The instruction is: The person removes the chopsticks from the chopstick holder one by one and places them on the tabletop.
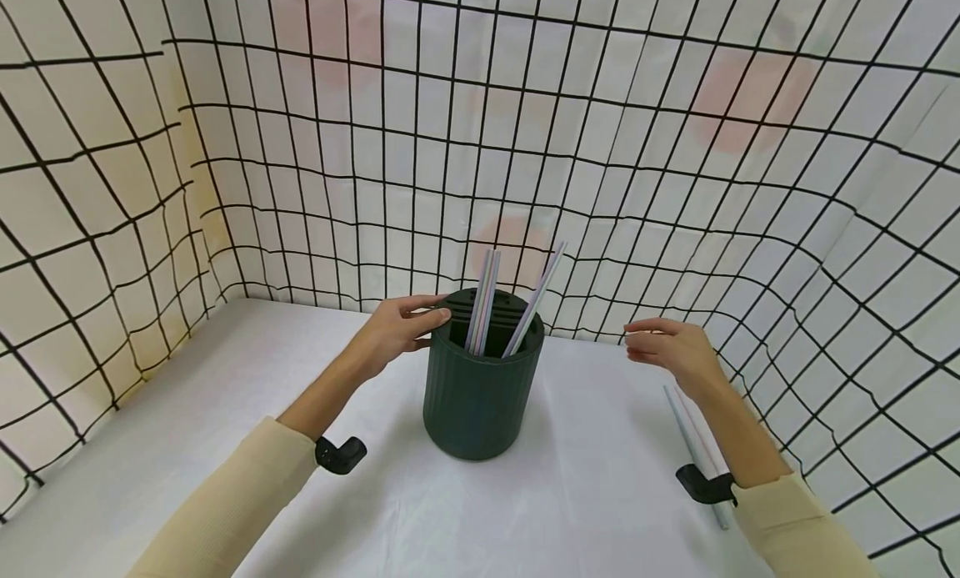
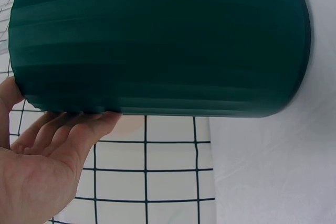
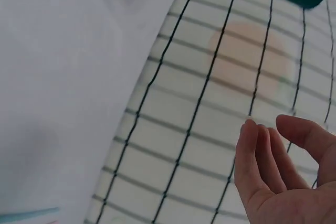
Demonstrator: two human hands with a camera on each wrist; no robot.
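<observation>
A dark green ribbed container [image 1: 482,407] stands upright in the middle of the white table, with black slotted bars across the back of its mouth. My left hand [image 1: 392,332] holds it at the left of its rim, thumb at the top edge and fingers along the outer wall, as the left wrist view shows. Several thin pastel straws [image 1: 482,303] stand in the container, and a few more straws [image 1: 534,301] lean to the right. Off to the right, my right hand [image 1: 675,350] hovers with loosely bent fingers and nothing in them.
Long pale straws [image 1: 693,444] lie on the table [image 1: 600,478] beneath the right forearm, partly hidden by it. Black wire grid panels [image 1: 420,144] stand round the back and both sides. Each wrist wears a black camera mount [image 1: 341,455].
</observation>
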